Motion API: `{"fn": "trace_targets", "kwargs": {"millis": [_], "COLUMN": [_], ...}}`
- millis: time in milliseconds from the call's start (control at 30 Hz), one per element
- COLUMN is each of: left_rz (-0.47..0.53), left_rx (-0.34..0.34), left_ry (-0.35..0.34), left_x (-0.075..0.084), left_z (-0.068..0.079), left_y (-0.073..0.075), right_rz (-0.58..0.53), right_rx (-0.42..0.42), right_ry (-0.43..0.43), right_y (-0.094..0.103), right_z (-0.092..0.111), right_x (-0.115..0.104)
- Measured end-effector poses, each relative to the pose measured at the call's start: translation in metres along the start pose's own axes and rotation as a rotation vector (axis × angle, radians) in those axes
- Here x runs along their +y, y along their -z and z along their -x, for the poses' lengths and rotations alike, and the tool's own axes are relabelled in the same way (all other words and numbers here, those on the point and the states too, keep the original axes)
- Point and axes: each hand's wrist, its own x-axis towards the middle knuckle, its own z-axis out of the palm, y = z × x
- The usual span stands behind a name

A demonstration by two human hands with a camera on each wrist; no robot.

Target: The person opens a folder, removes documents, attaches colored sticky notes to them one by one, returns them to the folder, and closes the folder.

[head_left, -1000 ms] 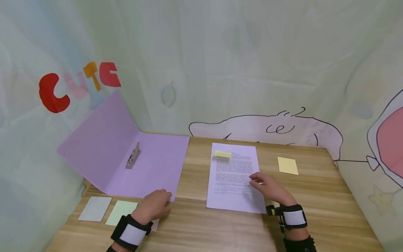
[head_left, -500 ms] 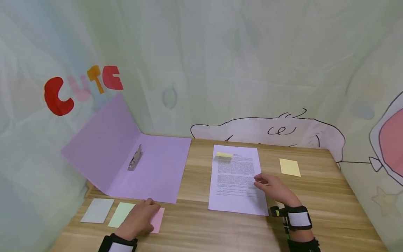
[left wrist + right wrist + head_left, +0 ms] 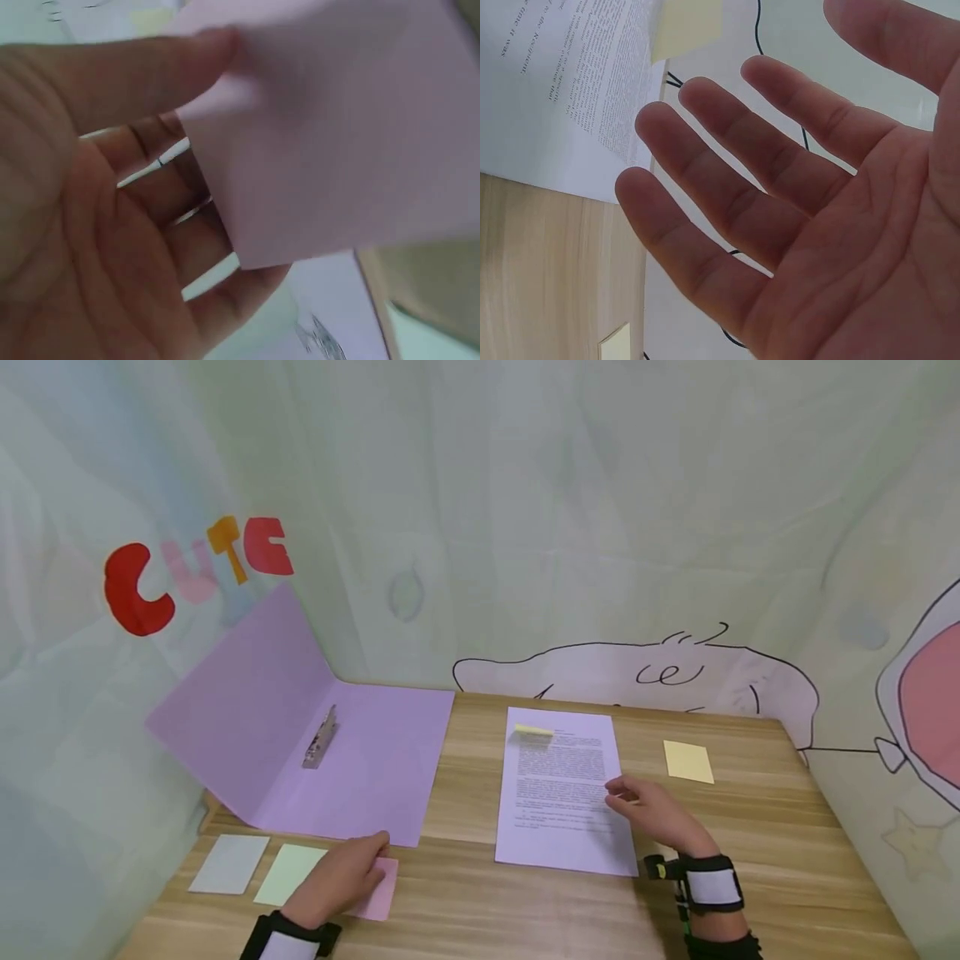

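Observation:
My left hand (image 3: 337,878) pinches a pink sticky note (image 3: 378,890) near the table's front left. In the left wrist view the thumb lies on the face of the pink note (image 3: 337,142) and the fingers are behind its edge. My right hand (image 3: 656,814) hovers over the right edge of a printed sheet (image 3: 562,847), fingers relaxed and holding nothing. The right wrist view has its palm (image 3: 840,247) and spread fingers in sight. A yellow sticky note (image 3: 534,732) sits at the sheet's upper left, one edge lifted.
A purple folder (image 3: 382,760) stands open at the left, its metal clip (image 3: 320,739) near the spine. Grey (image 3: 228,864) and green (image 3: 288,872) sticky notes lie in front of it. Another yellow note (image 3: 688,762) is at the right. A printed curtain (image 3: 525,527) borders the table's back.
The left hand has come left and down from the folder's front corner onto the pink note, which has shifted slightly right. The right hand has hardly moved.

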Motion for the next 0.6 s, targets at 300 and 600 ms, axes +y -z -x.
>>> {"fn": "trace_targets", "kwargs": {"millis": [300,600], "left_rz": [0.118,0.279], "left_rx": [-0.006,0.002], "left_ry": [-0.096,-0.142], "left_x": [0.041,0.103], "left_z": [-0.051,-0.120], "left_y": [0.011,0.011], "right_rz": [0.044,-0.031], "right_rx": [0.012,-0.102], "right_ry": [0.076,0.209], "right_y": [-0.001,-0.018], "right_z": [-0.004,-0.010], "right_x": [-0.015,-0.045]}}
